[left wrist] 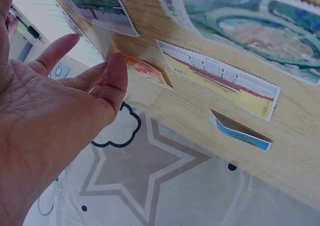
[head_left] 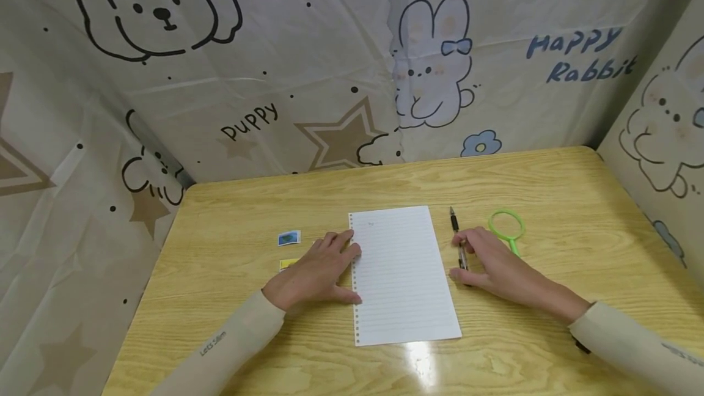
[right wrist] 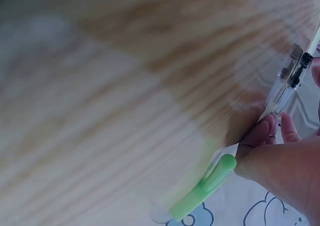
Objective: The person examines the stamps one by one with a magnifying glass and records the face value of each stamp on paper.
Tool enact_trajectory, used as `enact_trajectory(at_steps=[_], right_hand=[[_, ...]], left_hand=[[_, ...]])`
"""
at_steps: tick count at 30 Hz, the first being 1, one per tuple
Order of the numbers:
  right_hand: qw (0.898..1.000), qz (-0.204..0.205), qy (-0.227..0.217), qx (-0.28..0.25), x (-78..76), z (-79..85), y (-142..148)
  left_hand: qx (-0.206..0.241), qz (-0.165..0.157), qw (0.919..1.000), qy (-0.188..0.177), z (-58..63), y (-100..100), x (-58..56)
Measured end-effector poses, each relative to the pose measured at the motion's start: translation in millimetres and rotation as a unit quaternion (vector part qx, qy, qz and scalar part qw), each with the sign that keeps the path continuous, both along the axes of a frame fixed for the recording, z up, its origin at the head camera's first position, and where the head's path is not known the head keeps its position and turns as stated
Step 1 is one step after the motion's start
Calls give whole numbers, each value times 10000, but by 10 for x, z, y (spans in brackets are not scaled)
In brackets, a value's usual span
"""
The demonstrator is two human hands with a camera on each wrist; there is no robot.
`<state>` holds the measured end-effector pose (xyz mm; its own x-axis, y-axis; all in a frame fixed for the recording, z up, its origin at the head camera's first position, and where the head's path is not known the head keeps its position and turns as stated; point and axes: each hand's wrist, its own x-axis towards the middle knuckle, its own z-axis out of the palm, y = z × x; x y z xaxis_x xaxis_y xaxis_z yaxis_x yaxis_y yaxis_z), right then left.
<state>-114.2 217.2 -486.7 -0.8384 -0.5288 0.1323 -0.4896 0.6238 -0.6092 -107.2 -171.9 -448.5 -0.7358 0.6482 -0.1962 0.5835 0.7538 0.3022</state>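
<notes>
A sheet of lined loose-leaf paper [head_left: 404, 280] with punched holes down its left side lies on the table. My left hand [head_left: 321, 267] is at that side, fingers spread, fingertips and thumb right at the holes. Several postage stamps lie beside and under this hand, among them a blue one [head_left: 289, 238] and a yellow and red one [left wrist: 220, 80]. Right of the paper is a black-tipped clear pen [head_left: 454, 222]. My right hand [head_left: 492, 264] is over its barrel, thumb and forefinger apart and crossing it, not visibly pinching it.
A green magnifying glass [head_left: 513, 243] lies just right of the right hand, its handle partly behind the hand. The wooden table [head_left: 264, 200] meets a printed cloth [head_left: 330, 66] at the back and sides.
</notes>
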Motion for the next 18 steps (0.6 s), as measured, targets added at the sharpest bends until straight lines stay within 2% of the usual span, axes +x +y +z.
enact_trajectory(at_steps=[9, 18], right_hand=[[9965, -552, -422, -471, 31, 103, 4], [9912, -1196, -153, -548, 53, 259, 85]], left_hand=[[43, -67, 9999, -118, 4, -4, -20], [-65, -122, 9998, -114, 27, 20, -42]])
